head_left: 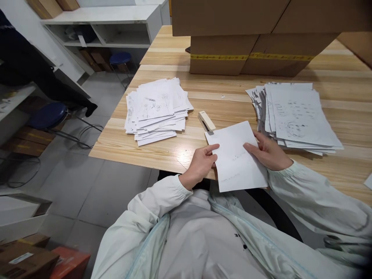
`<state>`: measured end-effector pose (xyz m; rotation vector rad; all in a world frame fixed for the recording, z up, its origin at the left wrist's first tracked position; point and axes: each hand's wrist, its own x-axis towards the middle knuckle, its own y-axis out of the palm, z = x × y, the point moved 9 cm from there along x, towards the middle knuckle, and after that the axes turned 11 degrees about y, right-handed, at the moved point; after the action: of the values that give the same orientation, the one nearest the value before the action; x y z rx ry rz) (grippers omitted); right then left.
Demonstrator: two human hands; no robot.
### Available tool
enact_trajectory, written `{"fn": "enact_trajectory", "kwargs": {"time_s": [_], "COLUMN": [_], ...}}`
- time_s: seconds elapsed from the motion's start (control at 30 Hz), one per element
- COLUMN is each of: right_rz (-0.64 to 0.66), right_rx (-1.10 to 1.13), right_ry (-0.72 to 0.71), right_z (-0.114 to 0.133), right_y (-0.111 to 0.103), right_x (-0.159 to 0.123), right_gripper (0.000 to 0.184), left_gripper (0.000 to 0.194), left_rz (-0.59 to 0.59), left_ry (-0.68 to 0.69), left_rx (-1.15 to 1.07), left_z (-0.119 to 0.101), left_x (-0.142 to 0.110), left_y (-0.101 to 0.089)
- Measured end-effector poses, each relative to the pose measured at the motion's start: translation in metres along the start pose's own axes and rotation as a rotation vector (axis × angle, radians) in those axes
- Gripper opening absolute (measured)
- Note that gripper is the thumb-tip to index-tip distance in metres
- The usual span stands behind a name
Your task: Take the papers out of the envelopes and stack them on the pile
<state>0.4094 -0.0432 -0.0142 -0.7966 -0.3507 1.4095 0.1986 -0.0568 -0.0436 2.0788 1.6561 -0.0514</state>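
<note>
A white sheet of paper [236,159] with faint marks is held over the table's front edge; I cannot tell whether it is one sheet or several. My left hand [202,162] pinches its left edge between thumb and fingers. On the right side, my right hand [269,151] grips it, thumb on top and fingers underneath. Just beyond the paper's upper left corner lies a cream stapler [206,121]. A pile of drawn-on papers [157,106] sits to the left, and another stack of papers [299,116] lies to the right, close to my right hand.
Large cardboard boxes [221,54] with yellow tape stand at the back of the wooden table [116,143]. Blue stools [49,115] and a white shelf [116,15] are off to the left. A person's dark-clothed leg [52,73] shows there. Cartons [29,259] sit at lower left.
</note>
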Motion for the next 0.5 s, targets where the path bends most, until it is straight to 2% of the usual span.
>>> {"fn": "enact_trajectory", "kwargs": {"time_s": [0.1,0.13,0.2,0.23,0.33,0.43,0.5], "right_rz": [-0.29,-0.407,-0.551,-0.551,-0.364,-0.174,-0.131], "right_rx": [-0.686,-0.831,-0.896,-0.848,-0.64,-0.539,-0.496], "right_ry": [-0.025,-0.054,-0.201,-0.309,-0.619,-0.758,-0.817], "right_z": [0.027,0.044,0.084,0.104,0.156,0.186,0.195], "right_y": [-0.035,-0.048,-0.062,-0.06,-0.026,0.028,0.061], "right_x": [-0.014,-0.019,-0.021,-0.018,0.013,0.057,0.078], "right_gripper": [0.055,0.05,0.039,0.036,0.035,0.033,0.033], "left_gripper": [0.052,0.053,0.053,0.053,0.051,0.05,0.05], "left_rz": [-0.027,-0.031,-0.031,-0.028,-0.032,-0.048,-0.061], "left_ry": [-0.029,-0.036,-0.043,-0.045,-0.045,-0.054,-0.066], "left_rx": [-0.043,-0.055,-0.068,-0.069,-0.066,-0.064,-0.067], "left_z": [0.001,0.0,-0.001,-0.002,-0.004,-0.005,-0.005], "left_x": [0.004,0.005,0.005,0.004,0.003,0.002,0.003], "left_y": [-0.001,-0.002,-0.001,-0.001,-0.001,-0.001,-0.002]}}
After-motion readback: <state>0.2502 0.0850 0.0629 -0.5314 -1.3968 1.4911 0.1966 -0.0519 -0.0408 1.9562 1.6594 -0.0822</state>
